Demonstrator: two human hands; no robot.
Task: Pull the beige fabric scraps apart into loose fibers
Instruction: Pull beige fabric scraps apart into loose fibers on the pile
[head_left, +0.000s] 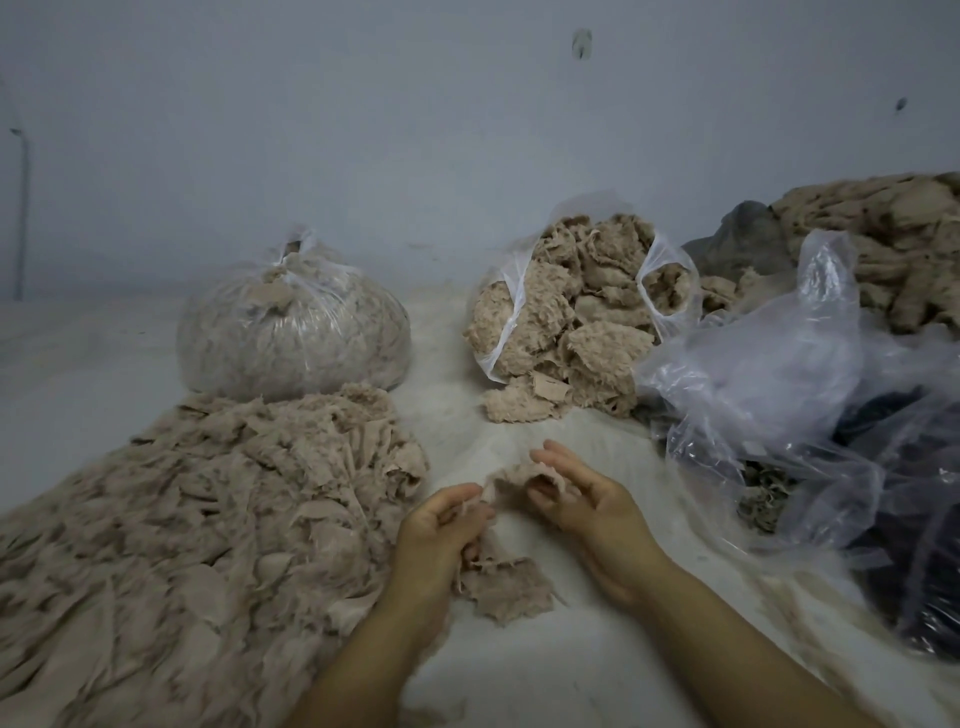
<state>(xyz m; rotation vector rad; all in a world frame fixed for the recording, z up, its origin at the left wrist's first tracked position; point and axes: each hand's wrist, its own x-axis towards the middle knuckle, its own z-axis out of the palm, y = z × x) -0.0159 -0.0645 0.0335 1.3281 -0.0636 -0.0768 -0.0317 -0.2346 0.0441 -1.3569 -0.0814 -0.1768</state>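
Observation:
A beige fabric scrap (511, 480) is stretched between both hands just above the pale floor. My left hand (439, 530) grips its left end with curled fingers, and a ragged strip of the same fabric (506, 582) hangs down below that hand. My right hand (587, 501) pinches the right end, thumb and fingertips closed on the fuzzy edge. A wide heap of pulled-apart beige fibers and scraps (208, 519) spreads over the floor to the left of my hands.
A tied clear bag of fibers (293, 332) stands behind the heap. An open clear bag of beige scraps (576, 317) sits at centre back. Crumpled clear plastic bags (789, 395) and more beige material (893, 249) crowd the right. A grey wall closes the back.

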